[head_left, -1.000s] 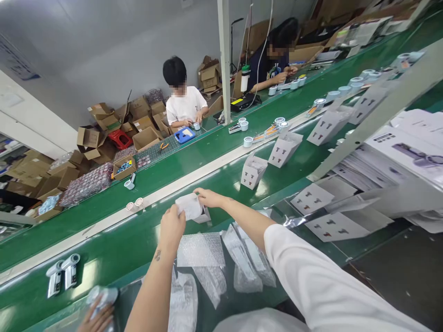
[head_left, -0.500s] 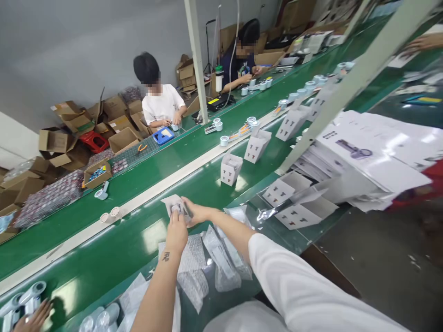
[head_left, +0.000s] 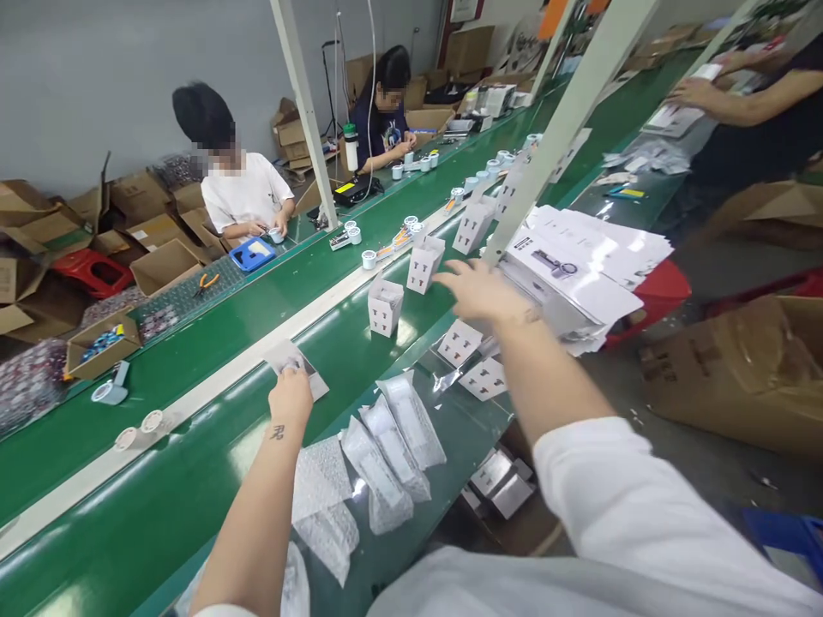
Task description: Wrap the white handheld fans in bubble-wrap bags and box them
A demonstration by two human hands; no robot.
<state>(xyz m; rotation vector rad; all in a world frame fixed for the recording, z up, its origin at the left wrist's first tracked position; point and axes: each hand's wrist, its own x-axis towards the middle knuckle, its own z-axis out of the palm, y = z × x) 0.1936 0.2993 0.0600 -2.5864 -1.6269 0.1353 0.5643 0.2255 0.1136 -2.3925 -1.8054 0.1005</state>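
Observation:
My left hand (head_left: pixel 291 396) is closed at a small white printed carton (head_left: pixel 316 383) over the near green belt; its fingertips are partly hidden at the carton's top. My right hand (head_left: pixel 477 293) is stretched out to the right, open with fingers spread and nothing held. Just beyond its fingertips stands an upright open-topped carton (head_left: pixel 424 264). A similar carton (head_left: pixel 384 307) stands nearer to me. Below my right hand, two more cartons (head_left: pixel 460 343) lie on the bench edge. Several bubble-wrapped parcels (head_left: pixel 389 441) lie between my arms.
A stack of flat printed cartons (head_left: pixel 566 266) lies right of a slanted pale post (head_left: pixel 546 163). Light-blue devices (head_left: pixel 369 260) line the white divider strip (head_left: pixel 248 374). Two co-workers sit across the belt; another person's arms (head_left: pixel 739 94) show at far right. An open box (head_left: pixel 507 497) sits below the bench.
My right hand has let go of the carton and moved right toward the standing cartons, fingers spreading. My left hand stays at the carton. The view has swung to the right.

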